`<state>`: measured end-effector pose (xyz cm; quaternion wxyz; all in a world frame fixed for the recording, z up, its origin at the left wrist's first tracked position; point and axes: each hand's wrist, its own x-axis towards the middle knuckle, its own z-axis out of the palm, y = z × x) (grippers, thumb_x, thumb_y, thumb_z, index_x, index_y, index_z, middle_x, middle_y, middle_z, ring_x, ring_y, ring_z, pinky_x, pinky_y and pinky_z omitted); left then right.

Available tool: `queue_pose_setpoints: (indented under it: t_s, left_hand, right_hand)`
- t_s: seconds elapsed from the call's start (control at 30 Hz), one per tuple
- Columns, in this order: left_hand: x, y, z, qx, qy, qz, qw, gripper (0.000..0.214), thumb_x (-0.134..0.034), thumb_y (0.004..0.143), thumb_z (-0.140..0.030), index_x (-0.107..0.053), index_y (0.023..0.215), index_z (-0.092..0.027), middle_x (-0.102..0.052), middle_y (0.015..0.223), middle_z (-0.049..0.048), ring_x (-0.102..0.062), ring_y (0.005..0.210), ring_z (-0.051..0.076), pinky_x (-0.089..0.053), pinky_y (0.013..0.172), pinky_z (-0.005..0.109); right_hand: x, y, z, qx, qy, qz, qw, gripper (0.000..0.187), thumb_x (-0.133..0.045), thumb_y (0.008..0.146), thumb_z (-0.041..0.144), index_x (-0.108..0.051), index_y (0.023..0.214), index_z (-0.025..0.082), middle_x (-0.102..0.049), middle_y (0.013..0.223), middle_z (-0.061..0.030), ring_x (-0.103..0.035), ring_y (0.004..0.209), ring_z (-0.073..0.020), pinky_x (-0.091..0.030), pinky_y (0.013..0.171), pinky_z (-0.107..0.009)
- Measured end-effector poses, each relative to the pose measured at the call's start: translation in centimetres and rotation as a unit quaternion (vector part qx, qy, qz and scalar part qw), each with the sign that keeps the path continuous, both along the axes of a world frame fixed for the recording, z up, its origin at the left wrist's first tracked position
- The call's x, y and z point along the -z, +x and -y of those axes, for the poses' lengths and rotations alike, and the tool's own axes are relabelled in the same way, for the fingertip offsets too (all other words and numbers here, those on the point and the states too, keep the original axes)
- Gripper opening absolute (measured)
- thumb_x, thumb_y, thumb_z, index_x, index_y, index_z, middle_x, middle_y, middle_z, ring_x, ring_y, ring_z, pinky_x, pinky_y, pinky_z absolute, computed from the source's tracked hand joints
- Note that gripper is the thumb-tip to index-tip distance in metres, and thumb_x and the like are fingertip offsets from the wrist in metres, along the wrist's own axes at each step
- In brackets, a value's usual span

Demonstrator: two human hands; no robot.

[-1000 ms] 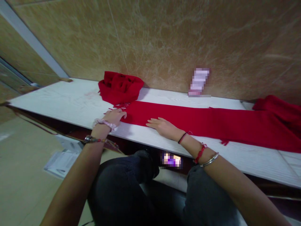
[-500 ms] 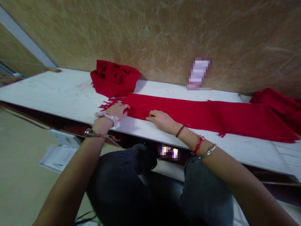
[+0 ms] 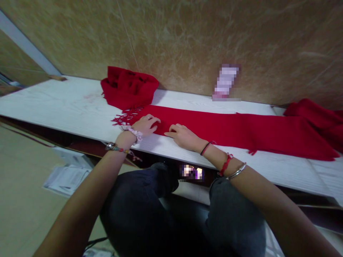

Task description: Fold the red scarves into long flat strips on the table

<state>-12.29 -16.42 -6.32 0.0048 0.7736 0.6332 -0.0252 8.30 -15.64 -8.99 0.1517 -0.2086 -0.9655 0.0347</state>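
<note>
A long red scarf (image 3: 209, 125) lies spread flat along a white wood-grain board (image 3: 72, 103), its fringe at the left end. My left hand (image 3: 146, 125) rests on the scarf close to that fringed end, fingers apart. Just to its right, my right hand (image 3: 184, 136) lies over the scarf's near edge with loosely bent fingers, the thumb apart from them. No fold of cloth shows between the fingers of either hand. A bunched red scarf (image 3: 128, 87) sits behind the fringe, against the wall.
More crumpled red cloth (image 3: 316, 114) lies at the board's right end. A blurred-out pinkish upright object (image 3: 226, 82) leans on the marbled wall (image 3: 171, 43). Below the board are dark shelf spaces, my knees, and papers (image 3: 63, 178) on the floor at left.
My left hand has slid right along the scarf, away from the fringe and closer to my right hand. My right hand and the scarf have hardly moved.
</note>
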Motion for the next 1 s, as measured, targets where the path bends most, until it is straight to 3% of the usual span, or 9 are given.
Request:
queue_pose_setpoints:
  t_s: [0.17,0.27,0.37,0.47,0.57,0.7,0.83,0.93,1.0]
  left_hand:
    - [1.2,-2.1,0.2,-0.215,0.002,-0.030,0.976,0.050,-0.025,0.088,-0.043,-0.032,0.135,-0.028,-0.031,0.139,0.0093,-0.029,0.126,0.033,-0.025,0.097,0.054]
    - [1.1,-1.6,0.7,-0.270,0.026,-0.048,0.961,0.054,-0.024,0.088,-0.048,-0.032,0.136,-0.026,-0.024,0.143,0.0116,-0.016,0.130,0.037,-0.017,0.099,0.059]
    - [0.9,0.1,0.5,-0.173,0.067,-0.045,0.981,0.051,-0.025,0.089,-0.043,-0.032,0.136,-0.025,-0.016,0.146,0.0085,-0.011,0.133,0.033,-0.017,0.101,0.054]
    - [1.0,1.0,-1.1,-0.033,0.004,-0.020,0.999,0.048,-0.022,0.091,-0.036,-0.026,0.138,-0.028,-0.015,0.147,0.0018,-0.011,0.134,0.024,-0.020,0.104,0.046]
    - [1.3,0.3,-3.0,-0.069,-0.042,-0.006,0.997,0.049,-0.019,0.091,-0.039,-0.020,0.139,-0.027,-0.014,0.147,0.0042,-0.013,0.134,0.026,-0.020,0.103,0.047]
    - [1.1,-1.2,-4.0,-0.155,0.012,-0.022,0.988,0.051,-0.022,0.091,-0.037,-0.027,0.138,-0.017,-0.023,0.144,0.0131,-0.020,0.132,0.028,-0.023,0.102,0.046]
    - [1.0,-0.2,-3.2,-0.070,0.105,-0.035,0.991,0.048,-0.026,0.091,-0.032,-0.033,0.135,-0.016,-0.024,0.144,0.0119,-0.019,0.132,0.025,-0.022,0.104,0.043]
    - [1.4,1.3,-2.6,-0.033,0.038,-0.006,0.999,0.048,-0.022,0.092,-0.036,-0.028,0.137,-0.023,-0.020,0.146,0.0067,-0.016,0.133,0.025,-0.023,0.103,0.046]
    - [1.6,1.9,-2.5,-0.038,0.002,0.005,0.999,0.048,-0.020,0.092,-0.038,-0.025,0.138,-0.025,-0.018,0.146,0.0047,-0.015,0.133,0.026,-0.021,0.103,0.048]
  right_hand:
    - [-0.1,0.0,0.1,0.001,-0.008,-0.002,1.000,0.033,-0.035,0.089,0.015,-0.057,0.112,0.019,-0.051,0.102,-0.0083,-0.041,0.089,-0.0188,-0.033,0.077,-0.031]
    - [0.0,-0.1,0.1,0.001,-0.007,-0.002,1.000,0.034,-0.036,0.088,0.013,-0.056,0.114,0.018,-0.051,0.102,-0.0081,-0.041,0.089,-0.0183,-0.032,0.079,-0.031]
    - [-0.1,-0.1,0.1,0.002,-0.001,-0.001,1.000,0.034,-0.037,0.087,0.012,-0.056,0.115,0.018,-0.051,0.102,-0.0081,-0.041,0.089,-0.0182,-0.033,0.079,-0.031]
    - [-0.2,0.0,0.2,0.007,0.003,0.004,1.000,0.034,-0.036,0.088,0.013,-0.056,0.115,0.018,-0.051,0.102,-0.0086,-0.041,0.089,-0.0187,-0.033,0.078,-0.031]
    - [-0.3,0.1,0.4,0.011,0.004,0.009,1.000,0.035,-0.036,0.088,0.013,-0.056,0.116,0.019,-0.052,0.102,-0.0083,-0.041,0.089,-0.0187,-0.034,0.077,-0.031]
    - [-0.4,0.1,0.6,0.013,-0.007,0.006,1.000,0.035,-0.037,0.088,0.013,-0.056,0.116,0.020,-0.052,0.102,-0.0079,-0.043,0.089,-0.0181,-0.035,0.080,-0.032]
    - [-1.0,0.1,0.2,0.013,-0.038,-0.018,0.999,0.032,-0.037,0.090,0.023,-0.058,0.114,0.017,-0.056,0.103,-0.0085,-0.046,0.095,-0.0180,-0.036,0.085,-0.033]
    - [-1.7,0.5,-0.6,0.085,-0.045,-0.067,0.993,0.041,-0.034,0.091,0.036,-0.050,0.122,0.015,-0.054,0.116,-0.0109,-0.044,0.109,-0.0199,-0.032,0.094,-0.037]
    - [-1.8,1.1,-1.0,0.162,-0.040,-0.063,0.984,0.048,-0.032,0.091,0.041,-0.040,0.130,0.015,-0.044,0.131,-0.0126,-0.034,0.122,-0.0236,-0.024,0.100,-0.046]
